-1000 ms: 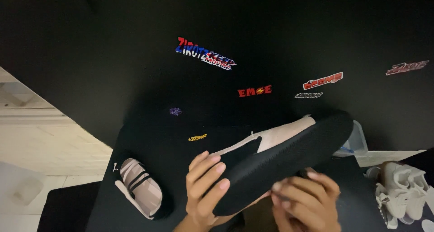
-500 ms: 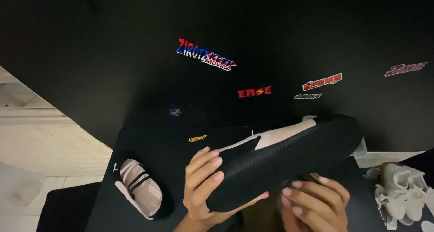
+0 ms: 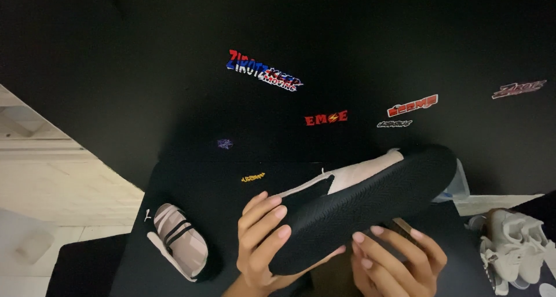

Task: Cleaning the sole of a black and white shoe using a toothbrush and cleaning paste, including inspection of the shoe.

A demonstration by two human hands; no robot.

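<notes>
Fingers (image 3: 267, 216) of left hand (image 3: 263, 248) spread and wrapped over near end of flat pink slip-on shoe with textured black rubber sole (image 3: 365, 201), thumb tucked under, gripping it. Right hand (image 3: 394, 262) cupped beneath the sole at mid-length, fingertips (image 3: 376, 232) curled up onto its near edge, holding too. Shoe held above black tabletop (image 3: 174, 100), sole turned toward camera, long axis tilted from near-left up to far-right, pink upper showing along far edge. Matching pink shoe with black straps (image 3: 179, 248) lying on the tabletop, well left of left hand. Colourful stickers (image 3: 263, 71) scattered across far part of tabletop. White chunky sneaker (image 3: 515, 242) at right edge, near right hand but apart.
</notes>
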